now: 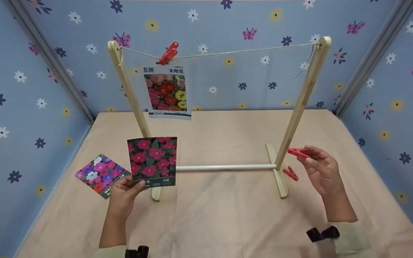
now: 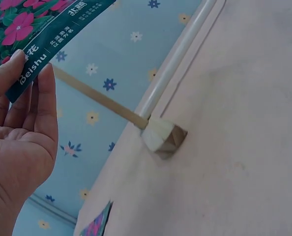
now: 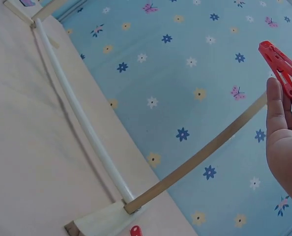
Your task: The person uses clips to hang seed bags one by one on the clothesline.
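My left hand pinches the lower left corner of a seed packet printed with dark pink flowers, held upright before the rack's left post. In my right hand, thumb and fingers hold a red clothespin beside the right post. A second red clothespin lies on the table near that post's foot. On the string between the posts, another red clothespin holds a white seed packet with red and yellow flowers. A purple and pink flower packet lies flat to the left.
The wooden rack has a left post, a right post and a white crossbar low between its feet. Flowered blue panels enclose the back and sides of the cloth-covered table.
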{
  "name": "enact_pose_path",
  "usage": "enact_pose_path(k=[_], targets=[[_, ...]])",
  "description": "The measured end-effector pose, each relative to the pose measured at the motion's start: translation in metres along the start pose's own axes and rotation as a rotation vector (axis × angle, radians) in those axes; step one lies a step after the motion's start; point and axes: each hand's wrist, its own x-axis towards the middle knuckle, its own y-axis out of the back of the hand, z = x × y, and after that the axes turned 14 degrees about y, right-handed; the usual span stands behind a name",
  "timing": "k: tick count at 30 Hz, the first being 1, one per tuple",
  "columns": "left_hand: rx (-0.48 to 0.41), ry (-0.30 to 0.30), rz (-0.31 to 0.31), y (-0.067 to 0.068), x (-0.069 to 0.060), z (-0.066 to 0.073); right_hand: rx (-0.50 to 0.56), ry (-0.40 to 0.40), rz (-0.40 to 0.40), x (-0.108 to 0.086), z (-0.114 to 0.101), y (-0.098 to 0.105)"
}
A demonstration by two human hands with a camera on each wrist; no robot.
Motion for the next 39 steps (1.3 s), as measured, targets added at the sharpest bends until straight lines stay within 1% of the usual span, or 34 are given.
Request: enact_pose_path(k=[3, 5, 8, 12, 16, 19, 26, 33, 39], targets=[[0.024, -0.015, -0.005, -0.008, 0.001, 0.003, 0.022, 0.021, -0.069, 0.005, -0.001, -0.009], [0.048, -0.029, -0.004, -0.013, 0.002, 0.005, 0.034, 0.031, -0.087, 0.009, -0.002, -0.015], [0.080, -0.053, 0.001, -0.022, 0.002, 0.007, 0.013, 0.056, -0.083, 0.012, -0.003, -0.025], [0.090, -0.075, -0.022, -0.033, 0.000, 0.010, -0.072, 0.075, -0.044, 0.014, -0.005, -0.038], [0.075, -0.083, -0.063, -0.045, 0.000, 0.012, -0.114, 0.081, -0.059, 0.018, -0.007, -0.048], [0.054, -0.090, -0.075, -0.055, 0.001, 0.014, -0.137, 0.071, -0.076, 0.022, -0.007, -0.054], [0.073, -0.105, -0.040, -0.078, 0.004, 0.017, -0.170, 0.039, -0.093, 0.035, -0.009, -0.070], [0.071, -0.113, 0.002, -0.097, 0.007, 0.022, -0.169, 0.046, -0.154, 0.048, -0.012, -0.087], [0.093, -0.110, -0.008, -0.111, 0.007, 0.028, -0.183, 0.039, -0.177, 0.057, -0.017, -0.098]])
